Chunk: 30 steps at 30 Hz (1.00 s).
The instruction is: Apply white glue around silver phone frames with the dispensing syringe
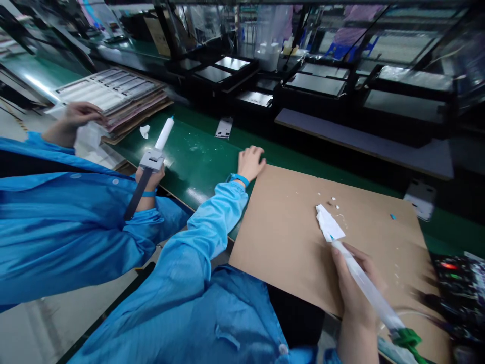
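My right hand point(354, 290) is closed around a long clear dispensing syringe point(369, 290) with a green fitting at its rear end. The syringe's tip touches a folded white paper scrap point(329, 223) lying on a brown cardboard sheet point(288, 237). My left hand point(250, 162), in a blue sleeve with a blue wrist strap, rests with curled fingers on the cardboard's far left corner, holding it at the edge. Small white crumbs lie on the cardboard near the scrap.
The cardboard lies on a green bench point(197, 151). At left a co-worker in a blue coat holds a dispenser gun point(153, 154) in one hand and white cloth point(89, 134) in the other. A stack of flat panels point(109, 96) lies beyond; black trays point(242, 76) line the back. A circuit board point(458, 283) sits at right.
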Motion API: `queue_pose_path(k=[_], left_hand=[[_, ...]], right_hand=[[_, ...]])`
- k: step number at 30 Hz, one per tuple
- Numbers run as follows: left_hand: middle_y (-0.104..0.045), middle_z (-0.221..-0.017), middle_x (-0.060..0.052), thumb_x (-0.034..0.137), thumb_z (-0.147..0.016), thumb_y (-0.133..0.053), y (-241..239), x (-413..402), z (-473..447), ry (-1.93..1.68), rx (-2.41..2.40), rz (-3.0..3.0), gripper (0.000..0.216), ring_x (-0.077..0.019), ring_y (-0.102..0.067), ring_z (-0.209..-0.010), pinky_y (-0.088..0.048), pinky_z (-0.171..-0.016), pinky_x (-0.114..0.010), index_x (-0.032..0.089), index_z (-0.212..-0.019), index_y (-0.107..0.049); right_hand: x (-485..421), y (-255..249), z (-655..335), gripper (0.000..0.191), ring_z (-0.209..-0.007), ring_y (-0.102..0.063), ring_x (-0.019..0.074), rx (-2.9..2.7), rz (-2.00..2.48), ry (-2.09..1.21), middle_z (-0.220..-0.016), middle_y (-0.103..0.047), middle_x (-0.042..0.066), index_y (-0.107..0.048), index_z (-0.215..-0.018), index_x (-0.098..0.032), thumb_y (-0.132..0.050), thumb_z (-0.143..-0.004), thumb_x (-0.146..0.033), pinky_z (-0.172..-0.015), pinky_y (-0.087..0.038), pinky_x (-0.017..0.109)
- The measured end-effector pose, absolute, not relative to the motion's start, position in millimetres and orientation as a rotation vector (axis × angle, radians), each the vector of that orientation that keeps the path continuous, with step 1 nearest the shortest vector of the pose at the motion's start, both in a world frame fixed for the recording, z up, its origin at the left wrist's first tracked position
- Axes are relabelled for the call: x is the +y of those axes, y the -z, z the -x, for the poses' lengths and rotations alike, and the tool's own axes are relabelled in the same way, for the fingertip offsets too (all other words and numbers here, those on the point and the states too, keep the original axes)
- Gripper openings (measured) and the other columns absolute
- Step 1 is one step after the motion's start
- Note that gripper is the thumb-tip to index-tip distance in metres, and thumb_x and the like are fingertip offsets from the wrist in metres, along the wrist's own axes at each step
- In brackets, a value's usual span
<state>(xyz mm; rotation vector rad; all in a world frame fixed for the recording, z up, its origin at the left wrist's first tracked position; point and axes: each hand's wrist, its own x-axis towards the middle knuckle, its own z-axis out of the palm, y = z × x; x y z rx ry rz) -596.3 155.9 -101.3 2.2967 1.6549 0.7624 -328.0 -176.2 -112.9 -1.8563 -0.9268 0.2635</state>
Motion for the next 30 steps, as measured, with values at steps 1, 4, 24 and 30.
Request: queue_pose_path(k=[1,4,24,30], left_hand=[[-0.06,-0.153,-0.022,0.032,-0.105,-0.057,101,167,614,-0.773,1.824,-2.229,0.039,-0.041,-0.053,-0.143,-0.037,-0.121,-0.056,0.017,-0.141,-0.064],[-0.046,-0.171,-0.025,0.045,-0.104,-0.061,99,201,666,-0.769,2.219,-2.015,0.062,-0.0434,-0.042,-0.157,-0.028,-0.13,-0.061,0.015,-0.157,-0.052],[-0.075,-0.14,-0.014,0.044,-0.08,-0.083,96,169,647,-1.06,1.527,-2.002,0.088,-0.0313,-0.069,-0.131,-0.045,-0.125,-0.05,0.019,-0.158,-0.05],[-0.065,-0.161,-0.012,0.045,-0.081,-0.081,100,112,619,-0.714,0.704,-2.123,0.103,-0.0338,-0.061,-0.147,-0.046,-0.127,-0.05,0.025,-0.173,-0.04]], right_hand=[[-176,113,328,0.061,-0.103,-0.078,0.036,-0.931,1.864,-0.26,-0.111,-0.085,0.015,-0.087,-0.111,-0.019,-0.086,-0.081,-0.073,-0.095,-0.058,0.05],[-176,112,328,0.061,-0.102,-0.078,0.0357,-0.944,1.879,-0.258,-0.11,-0.085,0.015,-0.087,-0.111,-0.02,-0.084,-0.082,-0.073,-0.095,-0.058,0.05],[-174,105,330,0.063,-0.092,-0.077,0.033,-0.969,1.844,-0.171,-0.105,-0.084,0.017,-0.087,-0.108,-0.015,-0.084,-0.084,-0.074,-0.082,-0.059,0.043],[-179,102,332,0.06,-0.088,-0.075,0.0297,-0.928,1.842,-0.172,-0.103,-0.083,0.018,-0.085,-0.112,-0.013,-0.086,-0.085,-0.067,-0.077,-0.059,0.041]])
